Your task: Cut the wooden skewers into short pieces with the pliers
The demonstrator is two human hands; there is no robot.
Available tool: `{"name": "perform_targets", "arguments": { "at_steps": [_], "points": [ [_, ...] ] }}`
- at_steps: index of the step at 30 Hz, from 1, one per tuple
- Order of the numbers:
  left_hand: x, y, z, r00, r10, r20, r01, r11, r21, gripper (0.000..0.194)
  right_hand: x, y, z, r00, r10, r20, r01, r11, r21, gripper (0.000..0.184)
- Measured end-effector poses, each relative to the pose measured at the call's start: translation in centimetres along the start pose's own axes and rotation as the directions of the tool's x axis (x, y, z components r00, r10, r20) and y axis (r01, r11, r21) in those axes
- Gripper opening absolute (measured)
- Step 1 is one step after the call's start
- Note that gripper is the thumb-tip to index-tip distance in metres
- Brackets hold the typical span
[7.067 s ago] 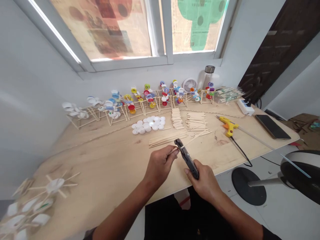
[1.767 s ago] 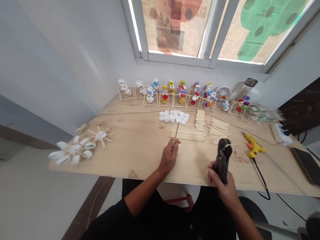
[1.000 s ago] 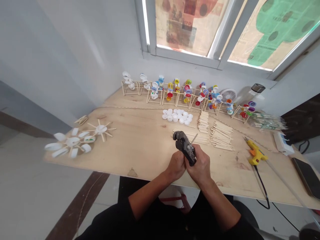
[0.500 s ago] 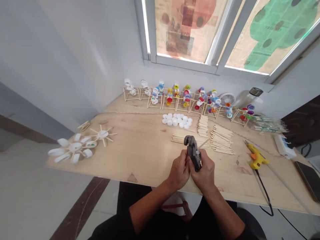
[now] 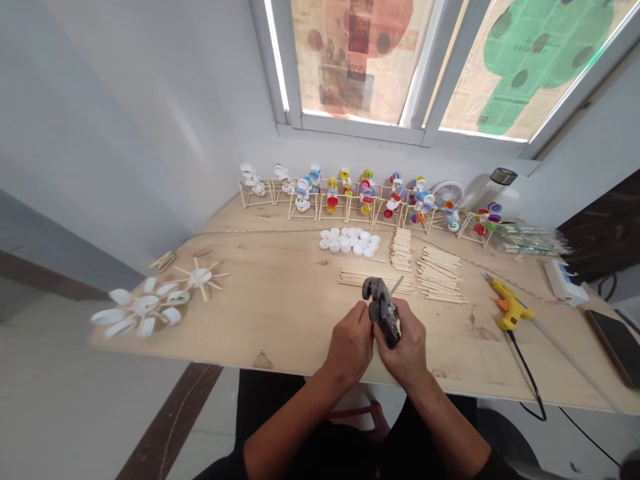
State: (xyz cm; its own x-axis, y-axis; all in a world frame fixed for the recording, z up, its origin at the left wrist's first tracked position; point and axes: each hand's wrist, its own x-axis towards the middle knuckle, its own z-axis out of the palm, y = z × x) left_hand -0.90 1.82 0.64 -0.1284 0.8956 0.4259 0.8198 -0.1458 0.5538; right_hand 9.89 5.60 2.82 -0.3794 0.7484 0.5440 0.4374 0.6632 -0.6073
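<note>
Head view: along the back of a pale wooden counter [image 5: 275,300], stick frames bearing coloured plastic rings [image 5: 367,191] are lined up, seemingly set out of the way. Long pale wooden sticks [image 5: 370,277] and round white plastic caps [image 5: 345,245] are grouped nearer, apparently for easy reach. The left hand [image 5: 350,347] and right hand [image 5: 406,343] are held together, presumably for steadiness. A dark, hook-nosed metal tool [image 5: 384,311] is clasped in the right grip; a thin straight stick [image 5: 399,285], projecting past it, seems pinched by the left, its held end hidden.
</note>
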Motion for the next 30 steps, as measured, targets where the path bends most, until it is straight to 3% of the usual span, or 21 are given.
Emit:
{"name": "perform_targets", "arguments": {
  "at_steps": [6, 13, 30],
  "points": [
    [1.0, -1.7, -1.1, 0.994, -0.105, 0.025, 0.105, 0.994, 0.009, 0.024, -1.3, 0.8, -1.3, 0.994, 0.100, -0.033, -0.099, 0.995, 0.028, 0.027],
    [1.5, -3.6, -1.5, 0.988, -0.071, 0.140, 0.079, 0.995, -0.055, 0.018, -3.8, 1.9, -2.6, 0.963, 0.270, -0.001, -0.269, 0.962, 0.054, 0.028],
    [0.4, -3.3, -0.5, 0.981, -0.079, 0.175, 0.073, 0.996, 0.043, 0.021, -4.6, 1.9, -3.6, 0.912, 0.404, 0.069, -0.409, 0.907, 0.098, 0.023]
  ]
}}
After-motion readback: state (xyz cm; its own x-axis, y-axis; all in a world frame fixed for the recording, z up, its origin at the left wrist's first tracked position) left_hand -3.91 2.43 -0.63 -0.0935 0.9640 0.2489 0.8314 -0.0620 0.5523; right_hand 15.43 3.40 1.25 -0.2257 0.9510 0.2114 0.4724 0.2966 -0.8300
